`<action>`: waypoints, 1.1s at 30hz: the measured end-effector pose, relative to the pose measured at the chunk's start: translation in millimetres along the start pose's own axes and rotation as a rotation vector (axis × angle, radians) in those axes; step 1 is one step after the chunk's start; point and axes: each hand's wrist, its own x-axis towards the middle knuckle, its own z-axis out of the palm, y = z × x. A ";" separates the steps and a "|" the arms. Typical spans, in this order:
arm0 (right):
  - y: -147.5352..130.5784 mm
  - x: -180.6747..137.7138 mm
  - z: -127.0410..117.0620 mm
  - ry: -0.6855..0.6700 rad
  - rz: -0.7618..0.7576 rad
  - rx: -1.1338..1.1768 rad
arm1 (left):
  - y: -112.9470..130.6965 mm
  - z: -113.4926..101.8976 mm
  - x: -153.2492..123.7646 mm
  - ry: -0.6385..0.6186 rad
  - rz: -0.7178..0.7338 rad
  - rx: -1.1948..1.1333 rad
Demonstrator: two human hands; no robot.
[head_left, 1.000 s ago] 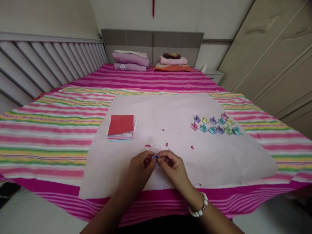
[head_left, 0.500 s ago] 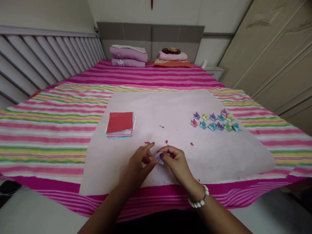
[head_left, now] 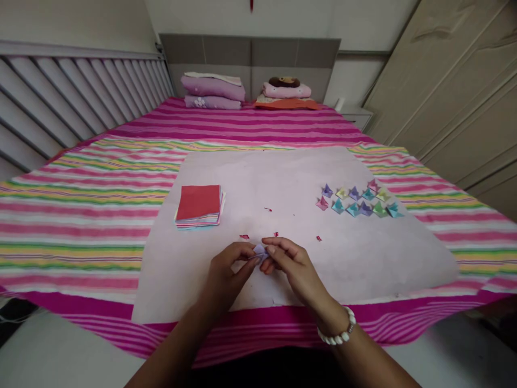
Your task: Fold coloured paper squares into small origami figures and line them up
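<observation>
A small folded piece of purple origami paper (head_left: pixel 260 250) is pinched between my two hands, above the near part of a large pale sheet (head_left: pixel 250 178). My left hand (head_left: pixel 230 269) grips its left side between thumb and fingers. On its right side, my right hand (head_left: pixel 288 264) holds it with thumb and fingertips, and the fingers hide part of it. Farther left lies a stack of square paper (head_left: pixel 200 202) with a red sheet on top. At the right stand two rows of small folded paper pieces (head_left: pixel 353 209) in purple, yellow, blue, green and pink.
Small red scraps (head_left: pixel 268 209) lie scattered on the pale sheet beyond my hands. A striped bedspread (head_left: pixel 89 215) surrounds the sheet. Folded purple bedding (head_left: pixel 214 92) and a pink pile (head_left: pixel 286 90) rest by the headboard (head_left: pixel 226 53). A slatted rail (head_left: pixel 81 89) borders the left side.
My left fingers, raised before, have closed onto the purple paper. The paper has turned and shifted slightly up and left, while my right fingers have changed their hold.
</observation>
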 end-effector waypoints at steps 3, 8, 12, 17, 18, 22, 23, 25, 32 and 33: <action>-1.2 -1.6 -2.1 -0.034 -0.027 0.004 | 3.1 2.5 -0.1 0.022 -0.139 -0.195; 1.1 -1.9 -3.9 0.000 -0.038 -0.052 | 11.6 5.7 1.9 0.061 -0.286 -0.408; 1.4 -1.1 -2.8 0.039 -0.033 -0.063 | 16.6 4.9 5.9 0.062 -0.423 -0.500; 1.8 0.3 -0.3 0.032 -0.035 -0.063 | 17.4 5.1 11.0 -0.004 -0.455 -0.470; 2.5 0.2 0.2 0.028 -0.029 -0.054 | 17.3 5.7 11.7 -0.002 -0.450 -0.480; 5.0 -2.6 2.6 -0.043 0.042 -0.045 | 17.2 8.0 13.0 -0.012 -0.436 -0.560; 5.4 -3.3 3.7 -0.063 0.058 -0.052 | 17.1 8.5 13.2 -0.019 -0.434 -0.572; 6.8 -3.8 6.2 -0.081 0.060 -0.057 | 16.2 9.9 13.6 -0.020 -0.426 -0.591; 22.7 2.3 17.1 0.004 -0.017 0.026 | 9.6 20.8 17.2 0.078 -0.413 -0.588; 24.9 2.6 18.4 0.024 -0.020 0.037 | 9.2 21.8 17.6 0.091 -0.416 -0.586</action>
